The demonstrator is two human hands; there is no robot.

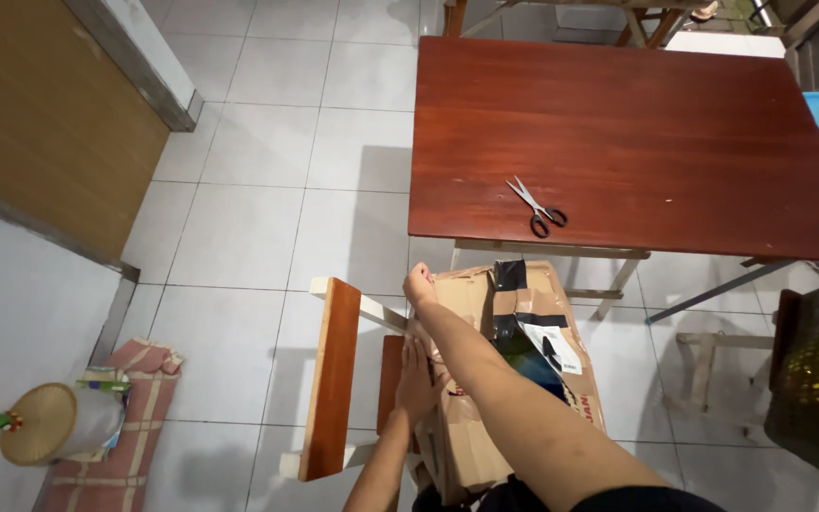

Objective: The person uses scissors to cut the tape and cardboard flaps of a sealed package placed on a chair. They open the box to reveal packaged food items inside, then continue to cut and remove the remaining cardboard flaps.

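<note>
The right hand [419, 284] is closed on the upper left edge of the box [509, 379], knuckles up, fingers curled over a flap; how firm the grip is cannot be told. The left hand [416, 379] lies flat and open against the left side of the box, fingers extended upward, holding nothing. The right forearm crosses the box diagonally and hides part of its top.

The box is brown cardboard, patched with black tape [514, 303] and a white label. It rests on a wooden chair [334, 379], against the seat; the chair's red-brown backrest stands just left of the left hand. The chair stands on the white tile floor [258, 228], just in front of the near edge of the desk [618, 123].

Scissors [537, 209] lie on the desk near its near edge, well apart from both hands. A woven lid [38, 422] and a checked cloth [135, 417] lie on the floor at far left.
</note>
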